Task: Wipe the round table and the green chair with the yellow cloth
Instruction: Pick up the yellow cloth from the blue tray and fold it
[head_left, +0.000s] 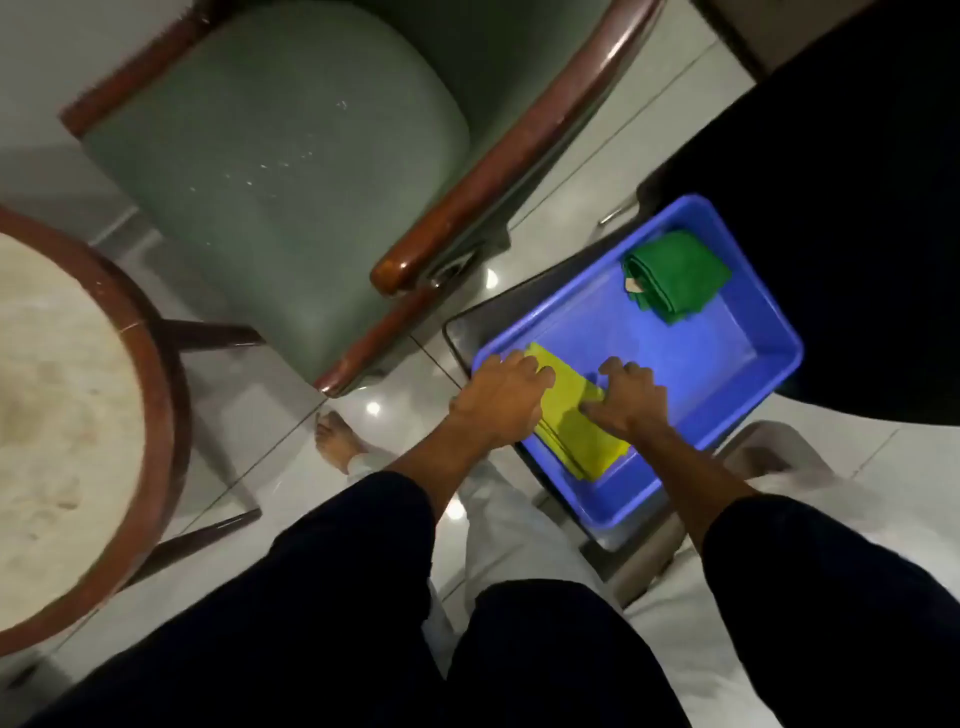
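The folded yellow cloth (576, 421) lies in the near left end of a blue plastic tray (748, 374). My left hand (501, 400) rests on the cloth's left edge with fingers curled over it. My right hand (631, 400) presses on the cloth's right side, fingers bent. The green chair (291, 171), with a padded seat and brown wooden armrests, stands up and to the left of the tray. At the left edge is the round table (57, 395), with a pale stone top and a brown wooden rim.
A folded green cloth (675, 275) lies in the tray's far corner. The tray sits on a low grey stand (618, 551). A large dark shape (857, 208) fills the upper right. The floor is glossy white tile (260, 447); my bare foot (335, 441) stands near the chair's leg.
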